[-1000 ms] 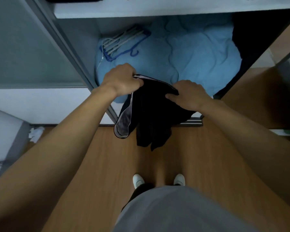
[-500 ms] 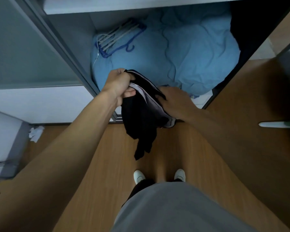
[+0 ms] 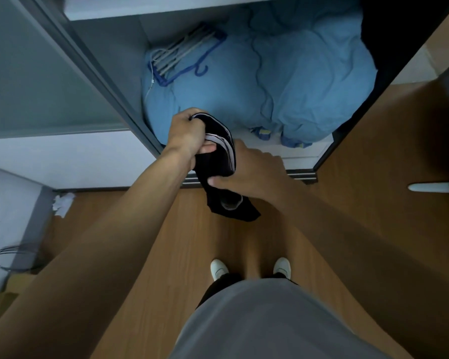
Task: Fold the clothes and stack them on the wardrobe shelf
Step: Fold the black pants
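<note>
- Black garment [image 3: 218, 174] with pale striped trim hangs bunched above the wooden floor [image 3: 145, 255], before the wardrobe.
- Right hand [image 3: 254, 174] clasps its middle; left hand [image 3: 189, 133] grips its top edge.
- Behind lies a blue duvet [image 3: 296, 81].

light: dim, bluish | shadows: deep at right | edges: wide-angle bending | focus: slightly soft

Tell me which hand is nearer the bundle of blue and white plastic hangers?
Left. The left hand sits just below the bundle of blue and white plastic hangers; the right hand is lower and further right, on the black garment.
</note>
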The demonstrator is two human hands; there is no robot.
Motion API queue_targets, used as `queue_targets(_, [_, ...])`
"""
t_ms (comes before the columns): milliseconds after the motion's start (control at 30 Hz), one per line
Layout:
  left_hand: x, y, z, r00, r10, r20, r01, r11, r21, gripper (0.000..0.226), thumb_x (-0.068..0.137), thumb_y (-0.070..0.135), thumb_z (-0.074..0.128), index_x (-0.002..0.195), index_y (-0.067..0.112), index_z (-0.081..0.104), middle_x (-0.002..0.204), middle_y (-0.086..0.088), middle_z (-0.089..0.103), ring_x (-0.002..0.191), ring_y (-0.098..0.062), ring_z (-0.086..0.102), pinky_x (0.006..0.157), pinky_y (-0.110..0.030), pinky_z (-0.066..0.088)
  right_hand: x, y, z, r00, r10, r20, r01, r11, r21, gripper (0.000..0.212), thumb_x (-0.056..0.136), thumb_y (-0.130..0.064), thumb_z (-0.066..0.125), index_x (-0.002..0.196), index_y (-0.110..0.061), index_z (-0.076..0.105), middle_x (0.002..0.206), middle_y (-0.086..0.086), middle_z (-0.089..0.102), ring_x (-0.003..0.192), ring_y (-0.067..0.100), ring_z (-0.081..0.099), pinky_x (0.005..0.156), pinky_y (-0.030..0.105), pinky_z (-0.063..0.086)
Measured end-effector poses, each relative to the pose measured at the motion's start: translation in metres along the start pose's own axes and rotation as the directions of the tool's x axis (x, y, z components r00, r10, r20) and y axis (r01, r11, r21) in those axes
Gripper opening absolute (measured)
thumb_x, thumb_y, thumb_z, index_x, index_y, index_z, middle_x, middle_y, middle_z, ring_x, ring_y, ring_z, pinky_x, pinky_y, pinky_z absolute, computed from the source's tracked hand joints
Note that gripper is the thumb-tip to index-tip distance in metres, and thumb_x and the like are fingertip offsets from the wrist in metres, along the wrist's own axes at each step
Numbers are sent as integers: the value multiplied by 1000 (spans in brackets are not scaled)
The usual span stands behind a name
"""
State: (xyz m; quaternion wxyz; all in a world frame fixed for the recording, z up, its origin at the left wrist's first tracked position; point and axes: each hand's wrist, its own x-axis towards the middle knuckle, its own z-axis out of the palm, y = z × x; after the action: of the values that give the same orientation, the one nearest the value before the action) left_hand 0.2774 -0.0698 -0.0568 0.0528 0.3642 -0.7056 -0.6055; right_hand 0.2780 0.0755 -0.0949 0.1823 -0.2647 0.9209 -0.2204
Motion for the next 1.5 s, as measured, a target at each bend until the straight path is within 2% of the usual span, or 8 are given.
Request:
queue_targets(200, [8,-2,-21,992,36,124,-60,980,192,34,86,-2,38,81,15,67,49,2,61,33,-10,51,35,-18,37,5,35,-19,997,37,-70,-42,997,-68,23,82,-31,63,73,-22,44,74,-5,47,80,22,57,61,30,30])
queue_targets(333, [13,-5,-42,984,-8,178,-55,938,343,21,83,4,45,73,14,61,39,3,45,30,-9,38,34,-16,24,10,50,-42,995,20,-97,-25,998,-51,13,79,-24,69,91,-20,68,85,-6,54,83,14,51,66,30,39])
queue_targets(467, [17,-9,-71,891,-30,454,-63,980,189,9,80,27,65,75,20,63,59,-2,57,57,-17,54,53,-27,40,8,54,-66,986,64,-154,3,915,405,27,76,-3,73,87,-27,73,78,-8,65,72,1,59,68,23,49])
queue_targets(600, [20,-24,-75,851,86,517,-223,952,210,45,67,43,85,107,27,70,94,-1,71,89,-12,69,75,-22,53,3,46,-81,974,126,-187,34,739,673,33,73,12,70,84,-20,72,68,-10,66,57,-2,60,56,14,48])
queue_targets(800, [25,-36,-34,911,317,265,-298,948,-113,17,91,29,72,107,24,70,101,11,76,101,-7,70,78,-13,51,-3,35,-90,985,87,-150,34,749,661,30,75,10,71,90,-16,73,74,-7,68,65,2,63,60,16,47])
queue_targets(1000, [19,-29,-29,853,373,366,-205,883,-423,26,95,40,61,108,21,73,116,-5,74,113,-20,68,88,-24,53,-20,60,-89,992,124,39,-88,418,904,17,88,-4,69,105,-3,72,94,9,74,87,21,71,79,29,58])
queue_targets(1267, [9,-47,-22,832,228,505,-217,973,-81,48,67,48,86,109,30,70,107,8,76,106,-15,70,93,-28,56,-27,56,-84,992,112,49,-94,445,891,25,84,-3,74,109,-4,71,97,7,75,88,19,72,73,26,58])
queue_targets(1500, [8,-7,-8,891,276,360,-150,928,-341,34,62,44,91,90,26,81,100,-3,78,95,-19,74,75,-23,58,-24,67,-83,979,156,134,-176,297,938,41,83,-31,76,122,-19,67,113,-2,75,105,10,70,84,23,55])
